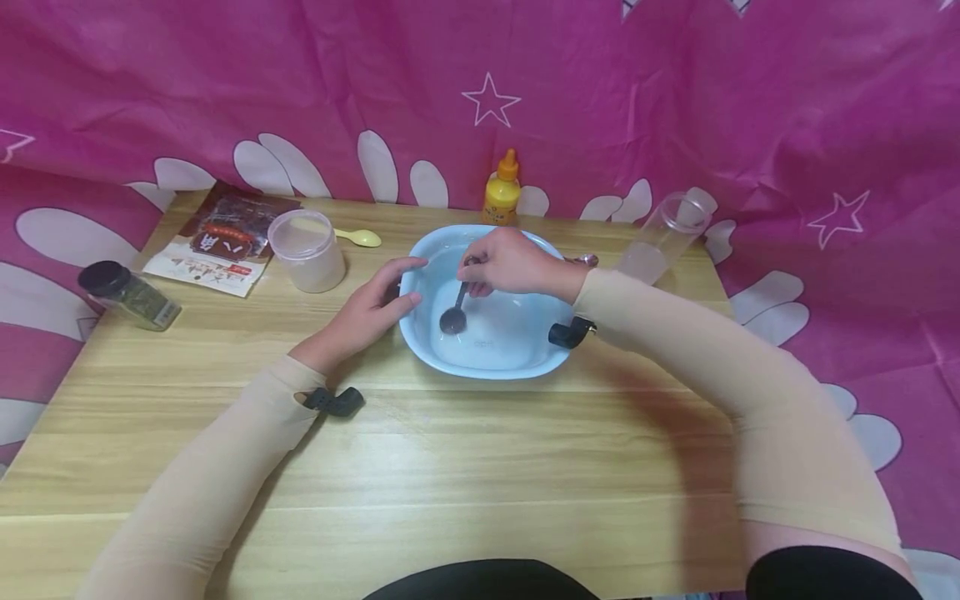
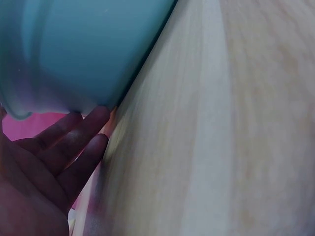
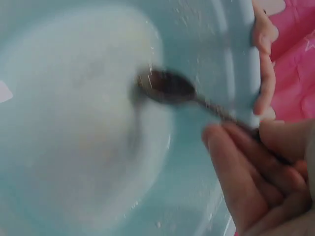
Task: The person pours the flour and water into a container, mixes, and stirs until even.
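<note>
In the middle of the frame, on the wooden table (image 1: 480,467), stands a light blue bowl (image 1: 487,358). The right hand (image 1: 513,262) hangs over it from the upper side and pinches the handle of a dark metal spoon (image 1: 454,317) between the thumb and curled fingers (image 3: 236,172); the spoon's head rests on the bottom of the bowl, left of its centre. In the right wrist view the bottom looks whitish and wet, maybe with a thin milky liquid, but the picture is blurred and I cannot tell more.

The left hand (image 1: 371,312) lies against the left rim of the bowl. Its thumb goes along the top edge and its fingers (image 2: 74,147) are almost straight, touching the outer wall low by the table. It is a wide, steadying hold, not a closed grasp.

The bowl seems to be thin plastic, so I judge it light and easy to slide on the smooth wood; it is best held at the rim. The spoon is stiff and thin, and if wet probably slippery, so it is better pinched high on the handle.

In the upper left are a clear lidded tub (image 1: 307,248), a yellow spoon (image 1: 360,237), a printed packet (image 1: 221,242) and a dark-capped jar (image 1: 127,296). Behind the bowl is a yellow bottle (image 1: 502,192), and to the right a tilted clear container (image 1: 663,237).
</note>
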### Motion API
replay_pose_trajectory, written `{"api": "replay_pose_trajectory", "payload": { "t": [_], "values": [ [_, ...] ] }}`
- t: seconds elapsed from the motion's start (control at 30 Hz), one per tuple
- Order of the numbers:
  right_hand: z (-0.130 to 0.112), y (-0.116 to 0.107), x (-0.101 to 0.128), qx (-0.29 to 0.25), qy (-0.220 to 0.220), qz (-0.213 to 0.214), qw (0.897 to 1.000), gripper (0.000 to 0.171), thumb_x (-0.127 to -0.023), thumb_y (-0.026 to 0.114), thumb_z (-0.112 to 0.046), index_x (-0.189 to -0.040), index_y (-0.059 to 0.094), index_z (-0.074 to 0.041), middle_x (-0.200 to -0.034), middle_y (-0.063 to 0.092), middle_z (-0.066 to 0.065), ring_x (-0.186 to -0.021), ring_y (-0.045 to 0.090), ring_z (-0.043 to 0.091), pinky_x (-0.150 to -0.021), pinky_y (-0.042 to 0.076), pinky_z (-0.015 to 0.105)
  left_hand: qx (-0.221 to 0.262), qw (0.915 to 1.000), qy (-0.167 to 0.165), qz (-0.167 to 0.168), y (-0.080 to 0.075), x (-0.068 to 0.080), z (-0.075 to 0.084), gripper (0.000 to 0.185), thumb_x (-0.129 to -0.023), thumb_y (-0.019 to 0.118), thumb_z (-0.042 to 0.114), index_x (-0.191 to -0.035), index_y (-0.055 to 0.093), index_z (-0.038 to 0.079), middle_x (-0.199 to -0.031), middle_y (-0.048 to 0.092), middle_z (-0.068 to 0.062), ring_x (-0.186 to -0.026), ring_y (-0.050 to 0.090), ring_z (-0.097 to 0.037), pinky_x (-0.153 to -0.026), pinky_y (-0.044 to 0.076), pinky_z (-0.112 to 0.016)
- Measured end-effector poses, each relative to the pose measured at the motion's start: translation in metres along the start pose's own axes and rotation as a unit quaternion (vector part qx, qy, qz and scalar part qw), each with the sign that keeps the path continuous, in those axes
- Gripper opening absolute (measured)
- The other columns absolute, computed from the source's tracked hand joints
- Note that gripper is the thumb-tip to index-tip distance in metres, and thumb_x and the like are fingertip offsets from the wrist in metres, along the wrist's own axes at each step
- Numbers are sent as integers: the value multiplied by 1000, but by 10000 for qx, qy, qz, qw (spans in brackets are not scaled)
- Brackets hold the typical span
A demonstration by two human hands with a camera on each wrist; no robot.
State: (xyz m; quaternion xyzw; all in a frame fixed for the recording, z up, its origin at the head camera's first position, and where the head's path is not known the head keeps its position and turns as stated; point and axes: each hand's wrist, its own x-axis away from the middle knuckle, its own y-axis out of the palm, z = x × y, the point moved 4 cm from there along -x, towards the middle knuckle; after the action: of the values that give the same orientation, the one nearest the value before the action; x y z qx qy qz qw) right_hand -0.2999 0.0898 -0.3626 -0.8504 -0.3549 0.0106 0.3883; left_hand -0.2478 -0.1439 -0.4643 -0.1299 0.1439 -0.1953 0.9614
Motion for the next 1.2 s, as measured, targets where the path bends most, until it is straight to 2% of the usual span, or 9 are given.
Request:
{"api": "replay_pose_trajectory", "payload": {
  "t": [0.13,0.23,0.3,0.37,0.47,0.57,0.73,1.0,1.2],
  "values": [
    [5,-16,0,658,184,802,9944,19,-109,73,-17,-116,83,-1,-90,81,7,-86,78,22,-78,63,32,-111,9999,-3,-15,-1,-2,0,54,-114,63,17,-165,48,19,-167,50,-11,-142,60,-36,-109,57,-32],
    [4,-23,5,1473,341,854,9848,20,-109,72,-20,-113,84,-5,-85,78,4,-80,72,21,-72,56,34,-181,9998,-30,0,-2,-2,1,54,-113,64,18,-165,49,19,-167,51,-10,-140,61,-35,-107,58,-32],
    [2,-22,8,1913,321,551,9795,20,-108,72,-22,-110,85,-7,-80,77,1,-77,70,19,-70,54,35,-234,9997,-40,13,-3,-1,2,54,-113,64,18,-165,49,19,-167,51,-9,-140,62,-35,-105,58,-30],
    [-2,-16,11,1973,182,52,9802,20,-108,72,-22,-107,85,-7,-78,76,-1,-77,72,18,-71,56,34,-261,9996,-41,23,-4,0,2,54,-113,65,18,-165,49,19,-167,52,-9,-139,62,-34,-104,58,-28],
    [-7,-1,13,1478,-80,-715,9864,20,-108,73,-21,-107,85,-5,-80,79,-1,-81,79,19,-77,62,33,-270,9996,-31,10,-4,1,2,54,-113,64,19,-165,49,20,-167,51,-8,-140,61,-33,-106,56,-27],
    [-12,11,10,674,-209,-1004,9924,21,-109,74,-20,-111,84,-1,-87,82,2,-89,83,24,-83,66,33,-213,9998,-39,1,-3,2,1,55,-113,64,19,-166,48,20,-167,51,-10,-140,62,-34,-106,57,-26],
    [-15,13,0,200,-305,-448,9983,21,-110,74,-18,-116,83,0,-93,83,3,-93,82,22,-84,67,32,-97,9999,-35,-1,-2,2,1,55,-113,63,19,-166,48,20,-165,52,-13,-140,63,-36,-105,58,-28],
    [-1,-15,-5,978,-112,690,9927,22,-110,74,-20,-121,84,-3,-97,81,8,-89,74,20,-80,61,34,-190,9998,-52,-2,-1,2,1,55,-114,64,21,-166,48,20,-170,48,-10,-146,57,-34,-118,52,-55],
    [4,-30,4,2182,125,875,9719,21,-109,73,-21,-119,84,-5,-98,80,7,-89,66,25,-75,55,36,-224,9997,-129,21,-1,2,1,55,-114,64,23,-166,48,22,-170,48,-9,-142,60,-36,-114,54,-59]
  ]
}}
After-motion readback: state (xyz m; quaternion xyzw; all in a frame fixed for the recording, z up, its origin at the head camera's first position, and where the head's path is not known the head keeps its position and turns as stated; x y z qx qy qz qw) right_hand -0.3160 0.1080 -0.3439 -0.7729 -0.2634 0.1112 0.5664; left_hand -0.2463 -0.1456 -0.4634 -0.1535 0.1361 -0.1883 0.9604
